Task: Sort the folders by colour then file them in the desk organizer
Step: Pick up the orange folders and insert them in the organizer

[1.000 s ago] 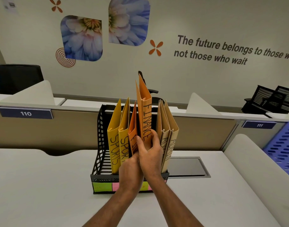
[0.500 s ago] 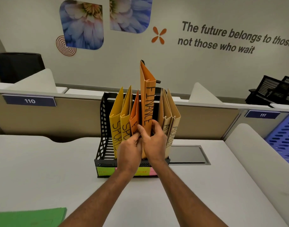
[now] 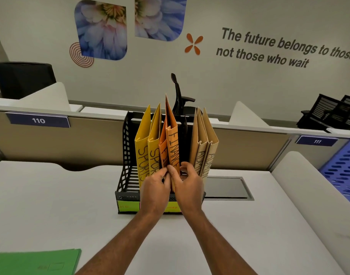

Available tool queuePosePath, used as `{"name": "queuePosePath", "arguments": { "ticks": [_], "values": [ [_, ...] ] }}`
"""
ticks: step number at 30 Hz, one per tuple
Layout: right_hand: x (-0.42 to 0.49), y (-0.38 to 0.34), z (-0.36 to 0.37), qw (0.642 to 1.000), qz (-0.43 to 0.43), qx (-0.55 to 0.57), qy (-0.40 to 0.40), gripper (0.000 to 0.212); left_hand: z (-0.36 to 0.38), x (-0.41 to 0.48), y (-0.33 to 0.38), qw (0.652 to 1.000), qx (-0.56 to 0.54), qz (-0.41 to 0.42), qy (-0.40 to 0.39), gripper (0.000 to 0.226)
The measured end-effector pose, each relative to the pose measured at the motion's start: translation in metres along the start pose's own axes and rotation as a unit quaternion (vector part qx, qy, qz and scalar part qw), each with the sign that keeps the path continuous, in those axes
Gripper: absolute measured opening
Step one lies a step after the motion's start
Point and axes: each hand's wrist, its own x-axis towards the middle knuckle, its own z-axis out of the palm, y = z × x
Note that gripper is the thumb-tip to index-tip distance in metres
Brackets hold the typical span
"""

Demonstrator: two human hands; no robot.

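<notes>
1. A green folder lies flat on the desk at the near left, not yet filed
2. The left hand pinches the second orange folder low on its spine; the right hand curls thumb and fingers round the FINANCE folder beside it
3. Both orange folders stand in the middle of the organizer — FINANCE rides higher and looks not fully seated
4. Yellow folders crowd the left and tan folders lean right across a gap — a skewed push down could snag FINANCE on a divider, crease it, or tip the loose tan ones
</notes>
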Motion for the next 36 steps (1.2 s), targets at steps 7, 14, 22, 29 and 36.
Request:
{"name": "queuePosePath", "arguments": {
  "ticks": [7,14,22,29,36],
  "values": [
    [-0.014,-0.004,-0.001,1.000,-0.022,-0.010,0.004,0.042,-0.009,-0.010,0.008,1.000,-0.014,0.013,0.012,0.025],
    [-0.038,-0.011,-0.008,0.995,-0.099,-0.021,0.006,0.023,-0.036,-0.037,0.008,0.995,0.025,0.092,0.035,0.032],
    [-0.014,-0.046,-0.024,0.988,-0.147,-0.035,0.014,0.041,-0.066,-0.061,0.003,0.992,0.056,0.097,0.052,0.034],
    [0.049,-0.104,-0.031,0.958,-0.205,-0.194,-0.053,0.048,-0.079,-0.062,0.010,0.989,0.080,0.111,0.048,0.038],
    [0.075,-0.121,-0.047,0.924,-0.179,-0.310,-0.135,0.033,-0.077,-0.050,0.020,0.990,0.093,0.108,0.000,0.045]
  ]
}}
